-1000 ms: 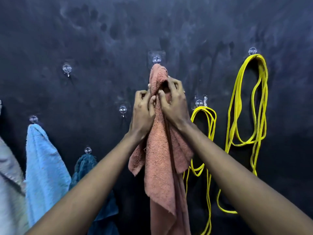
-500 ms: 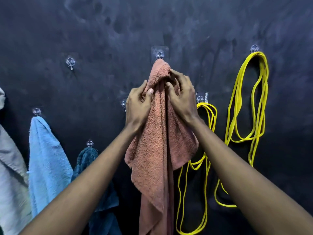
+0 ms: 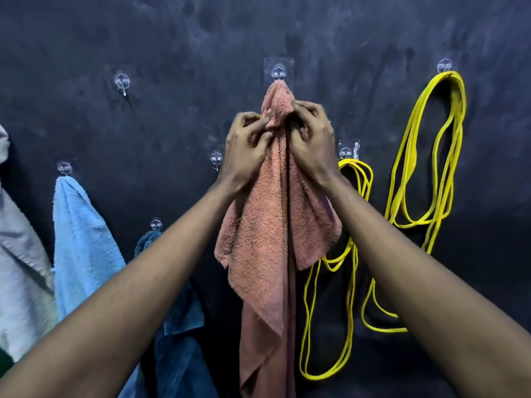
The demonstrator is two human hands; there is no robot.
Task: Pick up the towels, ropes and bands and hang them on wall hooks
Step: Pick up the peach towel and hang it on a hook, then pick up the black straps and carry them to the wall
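Observation:
A salmon-pink towel (image 3: 267, 234) hangs down the middle of the dark wall, its bunched top reaching the clear hook (image 3: 278, 72) at centre top. My left hand (image 3: 247, 145) pinches the towel's top from the left, fingers curled into the cloth. My right hand (image 3: 311, 136) grips the same bunch from the right. Whether the cloth is caught on the hook I cannot tell.
A grey towel (image 3: 20, 271), a light blue towel (image 3: 83, 248) and a dark teal towel (image 3: 178, 320) hang on hooks at left. Yellow bands (image 3: 428, 156) and a yellow rope (image 3: 350, 254) hang at right. Bare hooks (image 3: 122, 81) (image 3: 216, 159) sit on the wall.
Both hands have lifted the pink towel's top upward, from below the centre hook to right against it, and my fingers have curled tighter round the bunch.

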